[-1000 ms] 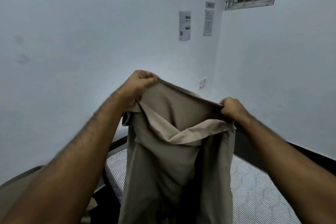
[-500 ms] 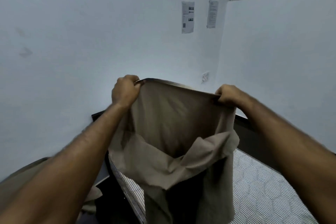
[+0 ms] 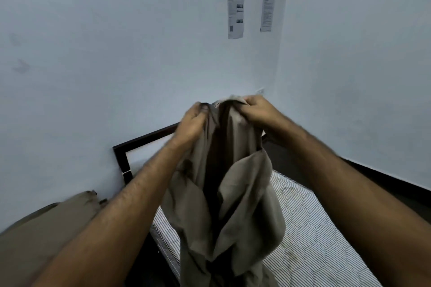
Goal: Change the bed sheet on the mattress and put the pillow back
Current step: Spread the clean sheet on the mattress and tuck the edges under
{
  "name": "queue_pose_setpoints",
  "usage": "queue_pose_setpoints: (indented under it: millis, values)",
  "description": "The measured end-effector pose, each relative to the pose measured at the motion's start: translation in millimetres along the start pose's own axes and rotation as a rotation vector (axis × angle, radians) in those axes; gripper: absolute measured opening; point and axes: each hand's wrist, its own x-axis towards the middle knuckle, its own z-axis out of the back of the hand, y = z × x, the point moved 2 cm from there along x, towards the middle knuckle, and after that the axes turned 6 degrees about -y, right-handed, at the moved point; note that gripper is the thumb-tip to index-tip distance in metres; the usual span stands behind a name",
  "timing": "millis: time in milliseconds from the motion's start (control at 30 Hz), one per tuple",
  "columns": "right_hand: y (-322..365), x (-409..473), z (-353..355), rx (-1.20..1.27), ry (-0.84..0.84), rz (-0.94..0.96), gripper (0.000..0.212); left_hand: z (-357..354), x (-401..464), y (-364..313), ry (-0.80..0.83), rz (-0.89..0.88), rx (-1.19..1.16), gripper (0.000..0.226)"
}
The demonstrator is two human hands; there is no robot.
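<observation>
Now, with left hand (image 3: 192, 123) and right hand (image 3: 256, 109) both clenched on the top edge of the tan bed sheet (image 3: 224, 189), hanging bunched above the bare striped mattress (image 3: 310, 235): separate hands, find corners, keep hem taut, spread flat over mattress.

Head camera looks forward-down, close over mattress (image 3: 310, 235).

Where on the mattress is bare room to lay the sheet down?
The striped mattress lies bare right of the hanging sheet, up to the dark frame by the wall. Crowded: left edge, under the sheet.
</observation>
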Motion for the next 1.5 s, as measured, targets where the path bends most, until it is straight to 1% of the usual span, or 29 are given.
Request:
queue_pose_setpoints:
  millis: [33, 100, 167, 200, 267, 300, 367, 433, 500, 567, 600, 667, 700, 767, 833, 900, 933, 967, 1033, 1100, 1133, 1200, 1233, 1300, 1333, 1367, 1433, 1467, 1500]
  values:
    - [13, -2, -5, 0.061, -0.014, 0.003, 0.044, -16, -11, -8, 0.072, 0.039, -0.119, 0.020]
    - [31, -5, -9, 0.142, -0.011, -0.008, 0.051, -38, -30, -24, 0.209, 0.048, -0.255, 0.034]
    - [36, -8, -6, 0.175, 0.013, -0.037, 0.052, -44, -30, -26, 0.259, -0.046, -0.228, 0.043]
    - [35, -11, -2, 0.213, 0.045, -0.049, 0.049, -41, -26, -27, 0.251, -0.075, -0.216, 0.041]
    - [27, -14, 3, 0.314, 0.162, -0.025, 0.044, -32, -12, -25, 0.187, -0.114, -0.198, 0.039]
    - [22, -16, 5, 0.352, 0.230, 0.020, 0.040, -27, -6, -24, 0.141, -0.147, -0.127, 0.041]
    - [12, -20, 6, 0.394, 0.299, 0.127, 0.030, -22, 0, -25, 0.016, -0.229, 0.138, 0.036]
    - [2, -25, 8, 0.395, 0.290, 0.158, 0.029, -20, 3, -28, -0.138, -0.293, 0.297, 0.031]
    - [-12, -33, 5, 0.320, 0.287, 0.096, 0.026, -19, 2, -35, -0.235, -0.324, 0.279, 0.034]
    - [-32, -41, -3, 0.223, 0.344, 0.019, 0.014, -20, 3, -42, -0.265, -0.361, 0.263, 0.036]
    - [-43, -44, -7, 0.180, 0.368, -0.004, 0.017, -21, 2, -46, -0.281, -0.371, 0.260, 0.036]
    - [-63, -43, -13, 0.152, 0.407, -0.055, 0.039, -18, 4, -51, -0.355, -0.361, 0.212, 0.037]
    - [-71, -42, -14, 0.143, 0.418, -0.088, 0.045, -17, 6, -51, -0.404, -0.337, 0.167, 0.035]
    - [-80, -35, -9, 0.067, 0.411, -0.154, 0.048, -14, 10, -47, -0.446, -0.307, 0.108, 0.026]
    - [-81, -24, 2, -0.110, 0.308, -0.160, 0.042, -15, 16, -38, -0.376, -0.270, -0.028, 0.018]
    - [-73, -9, 21, -0.360, 0.003, -0.089, 0.045, -20, 19, -29, -0.274, -0.108, -0.279, 0.017]
    - [-66, -3, 32, -0.427, -0.181, -0.058, 0.043, -23, 18, -26, -0.227, -0.025, -0.392, 0.020]
    - [-57, -1, 42, -0.428, -0.352, -0.037, 0.038, -26, 17, -22, -0.195, 0.018, -0.429, 0.024]
    - [-34, -2, 62, -0.360, -0.632, 0.000, 0.028, -35, 9, -23, -0.118, -0.070, -0.288, 0.034]
    - [-10, -9, 77, -0.333, -0.789, 0.099, 0.024, -49, 3, -26, 0.056, -0.154, -0.147, 0.046]
    - [-1, -13, 81, -0.356, -0.819, 0.176, 0.024, -57, 3, -30, 0.143, -0.173, -0.077, 0.055]
    - [11, -25, 86, -0.455, -0.750, 0.266, 0.025, -76, 5, -39, 0.235, -0.223, 0.086, 0.080]
    - [12, -31, 84, -0.500, -0.648, 0.244, 0.028, -85, 6, -42, 0.249, -0.258, 0.139, 0.080]
    - [2, -39, 79, -0.491, -0.392, 0.097, 0.039, -104, 10, -38, 0.287, -0.289, 0.147, 0.055]
    - [-8, -41, 79, -0.428, -0.309, 0.003, 0.041, -112, 9, -33, 0.334, -0.279, 0.137, 0.041]
    - [-16, -47, 83, -0.335, -0.265, -0.095, 0.041, -121, 5, -26, 0.400, -0.252, 0.101, 0.035]
    - [-30, -59, 90, -0.118, -0.173, -0.295, 0.034, -129, -1, -10, 0.467, -0.180, -0.011, 0.054]
    - [-36, -67, 92, -0.019, -0.100, -0.347, 0.032, -130, -4, -6, 0.448, -0.169, -0.032, 0.057]
    - [-44, -74, 92, 0.035, -0.025, -0.333, 0.031, -131, -6, -2, 0.405, -0.172, -0.029, 0.054]
